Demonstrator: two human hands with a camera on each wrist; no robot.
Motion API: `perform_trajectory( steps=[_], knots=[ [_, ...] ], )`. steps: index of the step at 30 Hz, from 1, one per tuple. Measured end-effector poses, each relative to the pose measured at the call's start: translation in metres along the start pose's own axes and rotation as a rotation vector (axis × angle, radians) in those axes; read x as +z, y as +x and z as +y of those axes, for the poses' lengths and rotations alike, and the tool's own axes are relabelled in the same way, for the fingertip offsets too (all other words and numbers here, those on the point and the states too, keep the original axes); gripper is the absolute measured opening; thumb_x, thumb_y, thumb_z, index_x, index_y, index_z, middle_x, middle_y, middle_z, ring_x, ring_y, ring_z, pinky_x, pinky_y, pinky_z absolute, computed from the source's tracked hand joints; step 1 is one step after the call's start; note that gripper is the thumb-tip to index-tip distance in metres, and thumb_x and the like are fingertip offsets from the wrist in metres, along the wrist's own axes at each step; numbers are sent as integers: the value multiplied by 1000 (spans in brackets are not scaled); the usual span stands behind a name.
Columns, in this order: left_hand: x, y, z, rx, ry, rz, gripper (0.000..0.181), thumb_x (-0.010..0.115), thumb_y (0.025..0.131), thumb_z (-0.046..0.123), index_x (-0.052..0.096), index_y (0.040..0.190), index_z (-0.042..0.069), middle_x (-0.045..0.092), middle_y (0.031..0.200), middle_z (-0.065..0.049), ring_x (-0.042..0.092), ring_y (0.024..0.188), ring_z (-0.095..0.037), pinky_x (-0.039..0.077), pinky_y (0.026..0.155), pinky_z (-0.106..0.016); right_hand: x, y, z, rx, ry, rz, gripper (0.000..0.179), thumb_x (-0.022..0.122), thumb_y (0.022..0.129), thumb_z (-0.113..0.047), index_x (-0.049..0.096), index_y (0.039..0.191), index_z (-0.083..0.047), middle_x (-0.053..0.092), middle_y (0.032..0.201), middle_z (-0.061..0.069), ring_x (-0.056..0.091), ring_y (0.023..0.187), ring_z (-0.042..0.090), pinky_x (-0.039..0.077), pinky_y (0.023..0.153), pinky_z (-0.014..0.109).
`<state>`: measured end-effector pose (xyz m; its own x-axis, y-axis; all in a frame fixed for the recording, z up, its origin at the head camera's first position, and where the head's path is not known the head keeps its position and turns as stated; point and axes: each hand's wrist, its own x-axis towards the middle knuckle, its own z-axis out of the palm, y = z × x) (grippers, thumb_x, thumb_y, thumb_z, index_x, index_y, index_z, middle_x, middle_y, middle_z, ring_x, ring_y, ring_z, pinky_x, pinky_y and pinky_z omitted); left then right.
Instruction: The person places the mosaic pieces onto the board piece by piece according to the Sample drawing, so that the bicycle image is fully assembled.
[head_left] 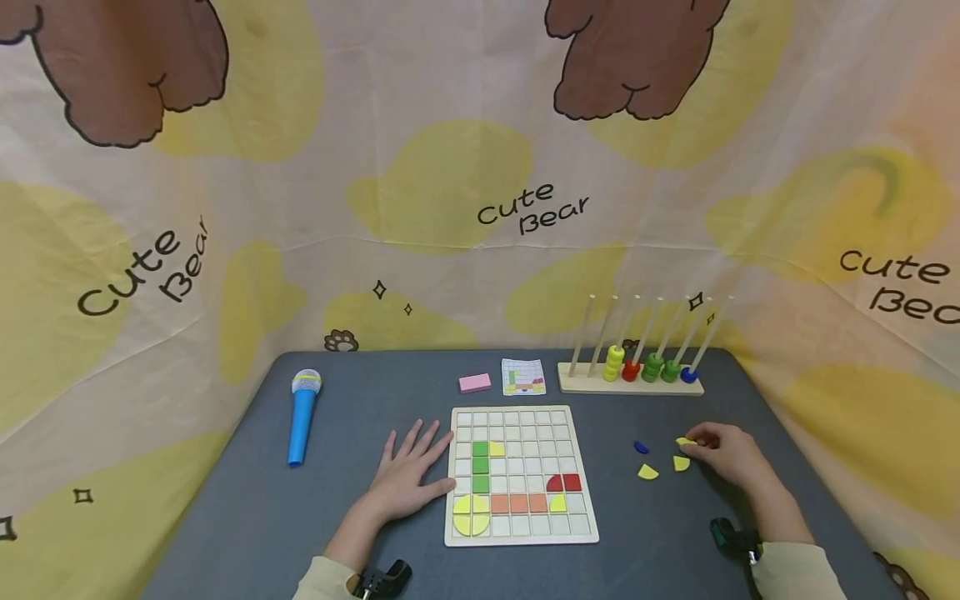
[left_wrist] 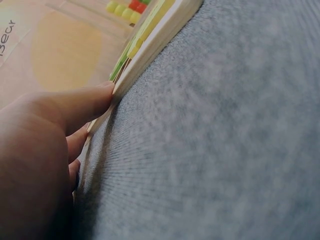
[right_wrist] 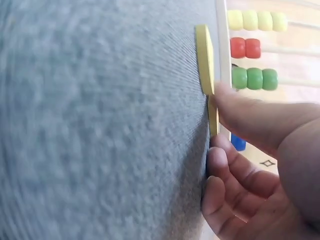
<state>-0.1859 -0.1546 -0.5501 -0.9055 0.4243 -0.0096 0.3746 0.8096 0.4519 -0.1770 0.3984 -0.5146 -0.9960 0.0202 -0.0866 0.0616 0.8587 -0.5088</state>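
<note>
My left hand lies with fingers spread on the table, its thumb and index fingertips at the left edge of a white grid board. Green squares, orange squares, red pieces and yellow quarter-circles fill some of the board's cells. To the right, my right hand pinches a yellow quarter-circle piece between thumb and index finger, low at the tabletop. Two more yellow pieces and a small blue piece lie beside that hand.
Behind the board are a pink block and a pattern card. A wooden peg rack with coloured beads stands at the back right. A blue toy microphone lies at the left. A printed cloth hangs behind the table.
</note>
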Motion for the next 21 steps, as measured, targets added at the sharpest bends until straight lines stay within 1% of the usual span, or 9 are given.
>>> perform_trajectory(
  steps=[5,8,10,12,15,16,18,21],
  knots=[
    [1,0,-1,7,-18,11,79,55,93,66,34,159,27,25,168,-5,8,157,-37,-5,119,-67,0,3,-4,23,4,-16,30,77,90,-29,70,104,-3,64,92,8,55,82,24,45,70,35],
    [-1,0,0,3,-3,6,79,55,93,66,34,159,28,25,168,-5,9,157,-36,-3,119,-68,-1,4,-6,32,17,-16,29,77,89,-27,68,101,-2,63,90,9,54,81,24,43,68,34],
    [-1,0,0,-2,9,2,79,54,93,67,34,159,28,26,168,-4,10,157,-36,-2,119,-68,-1,4,-7,39,29,-3,32,79,88,-25,66,105,-1,62,88,8,53,79,23,41,67,32],
    [0,0,-1,-14,25,-18,80,52,93,69,31,160,30,23,169,-2,7,158,-33,-3,120,-66,0,3,-8,39,40,1,37,79,88,-23,65,112,1,61,87,7,52,79,22,39,66,32],
    [3,0,-2,-24,35,-30,81,49,93,71,28,160,32,20,169,1,5,158,-31,-5,120,-65,1,1,-9,37,49,8,38,77,89,-23,67,118,0,63,89,6,54,80,22,41,68,32],
    [3,0,-2,-27,39,-33,81,49,93,72,28,161,33,19,169,2,4,158,-30,-5,120,-65,1,1,-10,33,51,7,36,77,90,-24,69,116,-1,64,89,5,54,80,21,42,68,32],
    [4,0,-3,-31,38,-34,81,48,92,73,26,161,34,18,170,3,3,158,-28,-6,120,-64,0,-1,-12,19,55,16,28,75,92,-26,73,108,-4,66,90,5,55,80,21,44,69,32],
    [4,1,-3,-29,35,-21,81,49,92,73,27,160,34,19,169,3,4,158,-28,-5,120,-65,0,-3,-18,-11,73,43,24,74,93,-28,73,101,-6,68,88,3,57,78,18,47,67,32]
  ],
)
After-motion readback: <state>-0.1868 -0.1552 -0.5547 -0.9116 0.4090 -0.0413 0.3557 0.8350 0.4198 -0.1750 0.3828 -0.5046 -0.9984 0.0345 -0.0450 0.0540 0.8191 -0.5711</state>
